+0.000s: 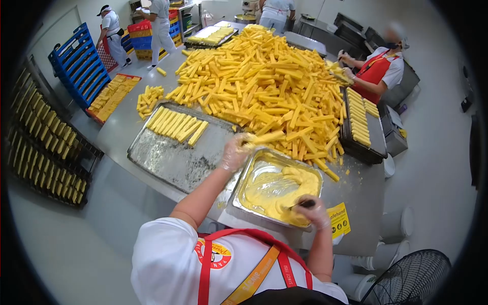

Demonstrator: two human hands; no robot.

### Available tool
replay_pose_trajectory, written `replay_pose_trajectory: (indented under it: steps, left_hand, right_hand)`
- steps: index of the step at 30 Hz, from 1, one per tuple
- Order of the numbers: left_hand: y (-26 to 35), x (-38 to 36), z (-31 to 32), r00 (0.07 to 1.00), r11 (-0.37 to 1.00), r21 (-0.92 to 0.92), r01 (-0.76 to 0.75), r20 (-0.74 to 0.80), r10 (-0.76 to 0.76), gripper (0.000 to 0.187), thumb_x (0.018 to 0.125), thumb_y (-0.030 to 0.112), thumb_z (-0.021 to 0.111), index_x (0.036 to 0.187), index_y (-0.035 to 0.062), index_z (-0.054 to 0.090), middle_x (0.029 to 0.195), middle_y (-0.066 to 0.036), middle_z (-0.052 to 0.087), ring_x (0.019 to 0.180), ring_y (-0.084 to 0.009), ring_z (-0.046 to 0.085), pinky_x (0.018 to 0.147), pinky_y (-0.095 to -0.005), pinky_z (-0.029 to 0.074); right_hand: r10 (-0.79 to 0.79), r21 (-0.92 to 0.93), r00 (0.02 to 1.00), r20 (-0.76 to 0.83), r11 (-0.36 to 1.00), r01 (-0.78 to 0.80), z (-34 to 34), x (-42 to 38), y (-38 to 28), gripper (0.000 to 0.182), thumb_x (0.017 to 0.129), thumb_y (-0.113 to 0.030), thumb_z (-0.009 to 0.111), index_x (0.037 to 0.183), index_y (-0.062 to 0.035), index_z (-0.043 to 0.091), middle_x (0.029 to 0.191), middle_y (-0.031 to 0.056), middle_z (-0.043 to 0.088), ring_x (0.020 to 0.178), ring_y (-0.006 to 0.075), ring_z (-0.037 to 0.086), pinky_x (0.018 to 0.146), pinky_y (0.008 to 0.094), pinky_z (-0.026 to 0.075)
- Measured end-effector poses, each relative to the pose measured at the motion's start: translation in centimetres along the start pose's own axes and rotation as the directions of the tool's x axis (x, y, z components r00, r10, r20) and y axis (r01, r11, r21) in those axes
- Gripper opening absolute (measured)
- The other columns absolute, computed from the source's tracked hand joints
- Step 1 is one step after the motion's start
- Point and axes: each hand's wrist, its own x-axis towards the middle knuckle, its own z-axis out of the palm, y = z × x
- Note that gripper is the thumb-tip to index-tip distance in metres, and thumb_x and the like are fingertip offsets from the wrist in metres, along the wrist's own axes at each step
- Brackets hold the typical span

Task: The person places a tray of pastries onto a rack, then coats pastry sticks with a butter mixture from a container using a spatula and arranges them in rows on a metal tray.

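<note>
My gloved left hand (235, 153) is closed on a thick yellow stick (269, 137), held just above the back left corner of a metal pan. Smooth yellow cream (262, 195) is smeared about in that pan (237, 201). My gloved right hand (316, 212) grips a black-handled tool (307, 204) over the front right of the pan; the working end is hard to make out against the cream. To the left lies a worn baking tray (173, 165) with a row of yellow sticks (176, 124) along its far side.
A big heap of yellow sticks (269, 81) covers the table's middle. Stacked trays (363, 134) stand at the right, near a co-worker in a red apron (373, 76). Loaded racks (48, 147) and blue crates (79, 66) are leftward. A fan (412, 277) is at lower right.
</note>
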Motion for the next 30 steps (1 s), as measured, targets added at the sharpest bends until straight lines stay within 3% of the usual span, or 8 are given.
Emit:
replay_pose_trajectory:
  steps: [2, 7, 11, 17, 21, 26, 27, 30]
  left_hand:
    - [0.1, -3.3, 0.9, 0.991, 0.995, 0.097, -0.005, 0.137, -0.009, 0.026, 0.076, 0.005, 0.07, 0.102, 0.0046, 0.065, 0.093, -0.013, 0.068, 0.088, -0.0226, 0.066, 0.081, -0.031, 0.052]
    - [-0.8, -9.0, 2.9, 0.919, 0.845, 0.468, -0.258, 0.388, 0.066, 0.025, 0.076, 0.007, 0.068, 0.1, 0.0035, 0.063, 0.091, -0.015, 0.066, 0.084, -0.0285, 0.065, 0.078, -0.0348, 0.052]
    - [-1.3, -9.4, 3.4, 0.894, 0.826, 0.46, -0.326, 0.434, 0.111, 0.02, 0.079, 0.015, 0.066, 0.094, 0.0032, 0.058, 0.083, -0.019, 0.062, 0.08, -0.0385, 0.061, 0.073, -0.0417, 0.049]
    - [-0.5, -10.0, 3.4, 0.919, 0.812, 0.524, -0.257, 0.393, 0.037, 0.025, 0.079, 0.017, 0.068, 0.097, 0.0039, 0.057, 0.084, -0.019, 0.063, 0.081, -0.0371, 0.063, 0.073, -0.0412, 0.051]
    - [-0.3, -9.8, 3.3, 0.947, 0.817, 0.571, -0.087, 0.302, -0.11, 0.03, 0.075, 0.02, 0.072, 0.097, 0.0042, 0.057, 0.086, -0.02, 0.063, 0.083, -0.0374, 0.063, 0.073, -0.042, 0.051]
    - [-0.6, -9.5, 2.2, 0.946, 0.798, 0.602, -0.034, 0.277, -0.168, 0.029, 0.077, 0.017, 0.069, 0.1, 0.0042, 0.057, 0.089, -0.017, 0.064, 0.083, -0.0363, 0.064, 0.075, -0.0409, 0.052]
    - [-0.1, -9.4, 2.1, 0.934, 0.797, 0.59, -0.131, 0.342, -0.099, 0.028, 0.077, 0.015, 0.068, 0.101, 0.0046, 0.058, 0.089, -0.017, 0.064, 0.083, -0.0363, 0.064, 0.075, -0.0409, 0.051]
    - [1.1, -9.3, 1.7, 0.829, 0.737, 0.518, -0.435, 0.55, 0.103, 0.026, 0.079, 0.01, 0.065, 0.104, 0.0058, 0.059, 0.09, -0.017, 0.063, 0.085, -0.0363, 0.063, 0.076, -0.0414, 0.051]
  right_hand:
    - [0.241, -0.036, 0.967, -0.078, 0.969, -0.245, -2.4, 1.5, 0.2, 0.016, 0.077, -0.011, 0.072, 0.088, -0.0006, 0.068, 0.077, 0.0022, 0.066, 0.069, 0.0106, 0.058, 0.064, 0.0299, 0.05]
    - [-0.069, 0.01, 0.862, -0.502, 0.996, 0.086, -0.8, 4.1, 1.1, 0.015, 0.075, -0.001, 0.073, 0.086, 0.0003, 0.064, 0.08, 0.0033, 0.064, 0.07, 0.0121, 0.061, 0.062, 0.0268, 0.051]
    - [0.124, 0.649, 0.956, -0.266, 0.756, 0.082, 2.1, 3.0, -3.3, 0.018, 0.076, 0.005, 0.071, 0.091, 0.001, 0.062, 0.08, 0.0054, 0.062, 0.071, 0.0132, 0.062, 0.061, 0.0249, 0.053]
    - [0.085, 0.306, 0.905, -0.416, 0.951, 0.052, 1.0, 5.6, 3.1, 0.024, 0.075, 0.004, 0.074, 0.095, 0.0011, 0.062, 0.087, 0.0058, 0.063, 0.071, 0.0146, 0.062, 0.066, 0.0279, 0.055]
    - [0.04, 0.603, 0.954, -0.296, 0.783, 0.154, 2.7, 3.5, -1.1, 0.017, 0.076, 0.003, 0.073, 0.091, 0.0003, 0.064, 0.084, 0.0043, 0.064, 0.073, 0.0116, 0.062, 0.061, 0.0256, 0.051]
    - [0.055, 0.201, 0.931, -0.36, 0.979, 0.02, 1.2, 4.9, 4.2, 0.027, 0.075, 0.003, 0.075, 0.098, 0.0003, 0.061, 0.089, 0.006, 0.064, 0.077, 0.0132, 0.062, 0.071, 0.0272, 0.054]
    - [0.061, 0.085, 0.916, -0.397, 0.996, -0.03, 1.0, 5.0, 3.4, 0.027, 0.075, 0.003, 0.075, 0.098, 0.0007, 0.06, 0.089, 0.0064, 0.064, 0.077, 0.0134, 0.062, 0.071, 0.0274, 0.054]
    - [0.019, 0.495, 0.905, -0.425, 0.842, 0.214, 2.7, 4.1, 0.6, 0.019, 0.076, -0.001, 0.073, 0.091, 0.0, 0.062, 0.085, 0.0064, 0.065, 0.071, 0.0127, 0.062, 0.065, 0.0267, 0.053]
